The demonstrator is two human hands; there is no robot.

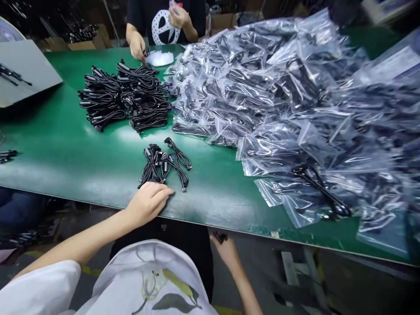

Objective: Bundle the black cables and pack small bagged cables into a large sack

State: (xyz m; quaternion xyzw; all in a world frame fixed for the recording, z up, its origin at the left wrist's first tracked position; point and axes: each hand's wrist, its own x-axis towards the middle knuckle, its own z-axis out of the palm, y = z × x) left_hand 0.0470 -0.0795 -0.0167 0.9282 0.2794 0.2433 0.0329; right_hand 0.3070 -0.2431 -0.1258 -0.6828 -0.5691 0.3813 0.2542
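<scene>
A: In the head view, where is the small pile (pixel 151 162)?
B: On the worktop (pixel 210 202), near its front edge, just past the fingers of the left hand (pixel 149 202). They meet its near end.

A: Which way do the cables run?
B: Those on the pile's left lie mostly lengthwise away from the body. One loose cable (pixel 180 154), just beside the pile on its right, slants from far left to near right.

A: And the left grip?
B: Fingers bent, knuckles up. I cannot tell whether it has hold of a cable; the palm is hidden.

A: The right hand (pixel 226 252)?
B: Lower, beyond the worktop's edge, with its grip pinched on a dark thing (pixel 220 237), too small to make out. The pile lies ahead and to its left, well apart, so the left hand is much nearer.

A: What else is close?
B: Bagged cables (pixel 262 94) heap up on the right; a big pile (pixel 144 81) sits farther back, by a co-worker's hand (pixel 138 46).
</scene>
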